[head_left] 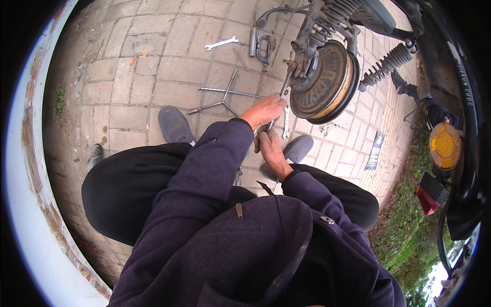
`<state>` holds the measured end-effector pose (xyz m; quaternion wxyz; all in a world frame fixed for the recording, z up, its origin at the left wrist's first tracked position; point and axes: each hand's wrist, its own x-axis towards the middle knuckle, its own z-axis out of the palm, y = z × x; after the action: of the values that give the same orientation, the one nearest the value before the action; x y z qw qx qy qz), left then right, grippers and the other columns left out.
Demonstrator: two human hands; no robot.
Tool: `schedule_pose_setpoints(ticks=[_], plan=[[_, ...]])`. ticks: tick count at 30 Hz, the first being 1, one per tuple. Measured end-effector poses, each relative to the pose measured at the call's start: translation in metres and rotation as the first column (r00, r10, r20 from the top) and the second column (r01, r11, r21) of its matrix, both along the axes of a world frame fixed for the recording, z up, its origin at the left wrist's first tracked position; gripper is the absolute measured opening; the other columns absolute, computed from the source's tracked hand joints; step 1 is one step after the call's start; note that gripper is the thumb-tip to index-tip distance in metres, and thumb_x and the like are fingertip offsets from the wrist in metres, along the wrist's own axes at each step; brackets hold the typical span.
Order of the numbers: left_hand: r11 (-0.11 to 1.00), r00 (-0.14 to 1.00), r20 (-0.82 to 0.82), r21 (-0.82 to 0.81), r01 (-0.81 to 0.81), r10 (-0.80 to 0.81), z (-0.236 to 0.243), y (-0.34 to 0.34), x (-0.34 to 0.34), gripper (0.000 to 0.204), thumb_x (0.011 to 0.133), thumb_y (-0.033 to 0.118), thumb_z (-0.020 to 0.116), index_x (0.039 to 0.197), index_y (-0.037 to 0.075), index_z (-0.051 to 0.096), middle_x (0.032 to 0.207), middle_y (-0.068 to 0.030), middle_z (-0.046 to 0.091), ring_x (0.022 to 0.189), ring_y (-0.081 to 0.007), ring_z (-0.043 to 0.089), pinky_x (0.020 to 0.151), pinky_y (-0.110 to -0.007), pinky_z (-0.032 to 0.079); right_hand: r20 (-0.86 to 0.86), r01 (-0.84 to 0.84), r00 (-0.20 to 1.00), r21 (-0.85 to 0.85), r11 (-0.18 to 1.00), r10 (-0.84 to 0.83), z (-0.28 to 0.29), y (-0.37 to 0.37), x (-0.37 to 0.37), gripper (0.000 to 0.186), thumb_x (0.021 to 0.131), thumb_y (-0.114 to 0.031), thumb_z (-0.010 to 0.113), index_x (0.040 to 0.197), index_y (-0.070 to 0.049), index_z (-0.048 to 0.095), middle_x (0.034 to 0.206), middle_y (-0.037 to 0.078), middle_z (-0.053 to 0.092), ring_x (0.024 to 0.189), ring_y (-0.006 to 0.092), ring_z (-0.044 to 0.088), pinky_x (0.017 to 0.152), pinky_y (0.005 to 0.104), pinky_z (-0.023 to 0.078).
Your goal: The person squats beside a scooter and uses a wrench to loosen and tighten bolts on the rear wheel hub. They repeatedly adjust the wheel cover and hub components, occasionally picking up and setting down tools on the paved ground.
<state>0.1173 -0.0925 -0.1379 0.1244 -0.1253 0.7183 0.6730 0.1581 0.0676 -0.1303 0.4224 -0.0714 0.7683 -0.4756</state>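
My left hand point(263, 110) is closed around a narrow grey metal bar point(287, 86), which runs from my hands up toward the hub of a round drum-like wheel part point(319, 84). Below it, my right hand point(273, 152) has its fingers curled at the bar's lower end; part of the grip is hidden. The drum is mounted on an arm under a coil spring shock absorber point(335, 20). Beside my hands, a combination wrench point(286, 123) lies on the paving near my right shoe. Just left of them rests a three-armed socket wrench point(223, 103).
An open-ended wrench point(221, 43) and a dark metal frame-shaped part point(264, 49) lie farther off. A second shock absorber point(388, 64) hangs at right, near a black vehicle body with an orange lamp point(444, 146). Another person point(437, 110) is beyond. A white, rust-edged panel point(30, 204) borders the left.
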Motion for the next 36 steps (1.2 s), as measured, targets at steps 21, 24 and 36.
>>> schedule_pose_setpoints(ticks=[21,24,36], plan=[[0.513,0.953,0.295,0.809,-0.287,0.07,0.093,-0.008,-0.028,0.026,0.098,0.034,0.052,0.1,0.009,0.06,0.088,-0.0085,0.066,0.07,-0.0186,0.063,0.065,-0.032,0.052,0.757,0.539,0.618,-0.213,0.815,-0.211,0.213,-0.056,-0.078,0.015,0.099,-0.009,0.042,0.105,-0.002,0.053,0.061,-0.004,0.043,0.041,0.0105,0.037,0.056,0.0292,0.043],[0.35,0.935,0.283,0.871,-0.344,0.214,0.117,-0.009,-0.042,0.035,0.1,0.041,0.053,0.104,0.007,0.063,0.086,-0.0078,0.068,0.079,-0.0166,0.066,0.074,-0.03,0.055,0.871,0.648,0.483,-0.284,0.707,-0.092,0.237,-0.084,-0.107,0.017,0.102,-0.012,0.043,0.092,-0.001,0.05,0.066,-0.001,0.048,0.046,0.0105,0.04,0.06,0.028,0.042],[0.457,0.962,0.271,0.855,-0.244,0.005,0.112,-0.035,-0.023,0.048,0.1,0.05,0.052,0.105,0.004,0.062,0.098,-0.0105,0.069,0.086,-0.0179,0.068,0.071,-0.029,0.055,0.744,0.598,0.639,-0.321,0.735,-0.194,0.226,-0.097,-0.077,0.02,0.102,-0.019,0.043,0.091,-0.005,0.052,0.06,0.0,0.044,0.043,0.012,0.038,0.056,0.0288,0.041]])
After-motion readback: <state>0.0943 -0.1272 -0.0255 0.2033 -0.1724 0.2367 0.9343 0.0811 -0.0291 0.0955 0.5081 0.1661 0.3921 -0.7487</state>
